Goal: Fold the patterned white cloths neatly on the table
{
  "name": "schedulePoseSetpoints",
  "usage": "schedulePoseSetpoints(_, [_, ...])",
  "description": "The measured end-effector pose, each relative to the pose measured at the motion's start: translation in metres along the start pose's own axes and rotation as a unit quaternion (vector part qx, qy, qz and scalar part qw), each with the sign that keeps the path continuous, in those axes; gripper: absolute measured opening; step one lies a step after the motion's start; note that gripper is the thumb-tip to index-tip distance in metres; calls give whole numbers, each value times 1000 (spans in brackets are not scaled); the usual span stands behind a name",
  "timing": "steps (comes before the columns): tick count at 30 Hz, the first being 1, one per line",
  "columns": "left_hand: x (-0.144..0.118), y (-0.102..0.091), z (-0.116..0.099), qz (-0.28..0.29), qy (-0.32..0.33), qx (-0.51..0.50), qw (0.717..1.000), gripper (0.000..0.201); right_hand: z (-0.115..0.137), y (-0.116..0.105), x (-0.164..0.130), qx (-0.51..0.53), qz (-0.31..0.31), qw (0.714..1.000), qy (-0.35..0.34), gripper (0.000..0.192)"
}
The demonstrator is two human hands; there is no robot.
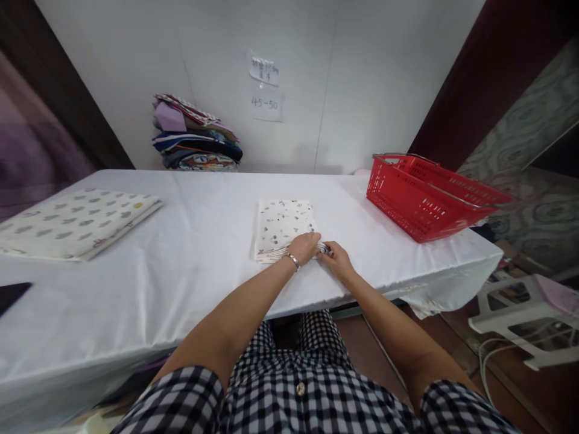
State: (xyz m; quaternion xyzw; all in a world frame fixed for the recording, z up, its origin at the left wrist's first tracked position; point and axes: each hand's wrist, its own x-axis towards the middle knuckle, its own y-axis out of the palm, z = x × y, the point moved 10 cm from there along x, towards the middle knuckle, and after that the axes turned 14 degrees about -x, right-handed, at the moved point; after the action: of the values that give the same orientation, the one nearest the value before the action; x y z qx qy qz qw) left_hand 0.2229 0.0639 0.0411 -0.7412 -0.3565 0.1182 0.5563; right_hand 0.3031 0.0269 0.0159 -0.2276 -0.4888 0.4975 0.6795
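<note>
A folded white cloth with a small dark print lies on the white-covered table in front of me. My left hand, with a silver bracelet at the wrist, rests on the cloth's near right part, its fingers curled over the layered edge. At the cloth's right near corner, my right hand pinches the stacked layers between thumb and fingers. Several folded layers show along the near edge. The left fingertips are partly hidden behind that hand.
A red plastic basket stands at the table's right end. On the left lies a larger folded patterned cloth, with a dark flat object nearer me. Folded fabrics are piled by the back wall. A white stool stands right.
</note>
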Motion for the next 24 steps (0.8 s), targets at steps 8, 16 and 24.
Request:
schedulePoseSetpoints(8, [-1,-1,-3,26,35,-25,999,25,-1,-1,1,-7,-4,1000,17,25])
schedulePoseSetpoints(16, [-10,-10,4,-25,-4,-16,1000,34,1,0,0,-17,4,999,30,28])
schedulePoseSetpoints(24, [-11,-9,2,-23,-10,-18,1000,29,6,1,6,-88,-7,992,91,23])
